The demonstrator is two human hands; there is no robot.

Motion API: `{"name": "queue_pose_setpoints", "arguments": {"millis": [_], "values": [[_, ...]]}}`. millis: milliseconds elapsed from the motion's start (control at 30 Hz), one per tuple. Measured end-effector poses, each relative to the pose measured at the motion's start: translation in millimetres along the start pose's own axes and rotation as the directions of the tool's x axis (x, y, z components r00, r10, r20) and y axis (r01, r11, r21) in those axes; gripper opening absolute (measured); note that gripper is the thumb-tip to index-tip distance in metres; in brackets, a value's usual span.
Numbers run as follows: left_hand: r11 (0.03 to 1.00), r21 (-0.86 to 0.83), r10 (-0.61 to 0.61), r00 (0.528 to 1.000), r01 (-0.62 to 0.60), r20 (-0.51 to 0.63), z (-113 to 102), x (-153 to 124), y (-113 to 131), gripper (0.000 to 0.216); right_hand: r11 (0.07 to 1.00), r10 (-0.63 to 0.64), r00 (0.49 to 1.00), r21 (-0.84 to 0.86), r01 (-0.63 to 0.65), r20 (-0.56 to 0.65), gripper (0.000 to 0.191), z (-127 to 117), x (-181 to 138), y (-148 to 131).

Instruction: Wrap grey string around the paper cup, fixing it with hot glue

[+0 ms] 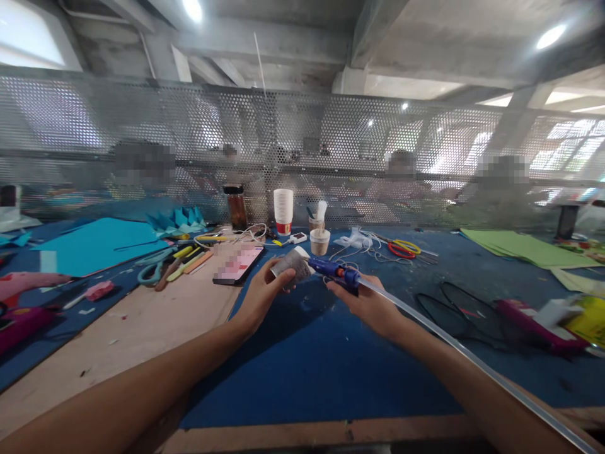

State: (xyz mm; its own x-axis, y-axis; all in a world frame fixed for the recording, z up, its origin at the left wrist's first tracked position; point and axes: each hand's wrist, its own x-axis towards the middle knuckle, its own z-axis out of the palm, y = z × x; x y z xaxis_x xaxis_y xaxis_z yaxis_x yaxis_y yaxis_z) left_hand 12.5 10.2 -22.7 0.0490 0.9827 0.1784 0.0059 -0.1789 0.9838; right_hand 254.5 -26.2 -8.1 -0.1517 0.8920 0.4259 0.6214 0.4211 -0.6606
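My left hand (265,289) is closed around a small grey-wrapped paper cup (293,265), tilted on its side above the blue mat. In my right hand (366,301) is a blue hot glue gun (336,271), its nozzle against or very near the cup's rim. A long clear glue stick (425,328) runs from the back of the gun down past my right forearm. Just beyond the held cup, a brown-wrapped paper cup (320,242) stands upright. Part of the grip is hidden behind my right fingers.
A stack of paper cups (283,211), a dark-lidded bottle (235,208) and a phone (239,263) stand or lie beyond my left hand. Scissors (401,248) and tangled cords lie back right. Blue paper (101,246) is at left, green paper (529,248) at right. A perforated metal screen (307,151) closes the back.
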Motion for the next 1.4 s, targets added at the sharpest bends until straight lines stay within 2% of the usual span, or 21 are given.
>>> {"name": "queue_pose_setpoints", "arguments": {"millis": [200, 667, 1400], "values": [[1.000, -0.004, -0.005, 1.000, 0.005, 0.001, -0.5, 0.3, -0.9, 0.073, 1.000, -0.018, 1.000, -0.005, 0.018, -0.003, 0.038, 0.1, -0.2, -0.5], [1.000, -0.015, 0.005, 1.000, -0.005, 0.002, -0.6, 0.2, 0.2, 0.063, 0.999, -0.025, 0.999, -0.027, 0.025, -0.020, 0.036, 2.2, -0.3, 2.8], [0.999, -0.047, -0.002, 1.000, 0.002, 0.002, -1.5, 0.1, 0.5, 0.065, 1.000, -0.009, 1.000, -0.026, 0.009, -0.001, 0.037, 1.4, -0.8, 1.4]]}}
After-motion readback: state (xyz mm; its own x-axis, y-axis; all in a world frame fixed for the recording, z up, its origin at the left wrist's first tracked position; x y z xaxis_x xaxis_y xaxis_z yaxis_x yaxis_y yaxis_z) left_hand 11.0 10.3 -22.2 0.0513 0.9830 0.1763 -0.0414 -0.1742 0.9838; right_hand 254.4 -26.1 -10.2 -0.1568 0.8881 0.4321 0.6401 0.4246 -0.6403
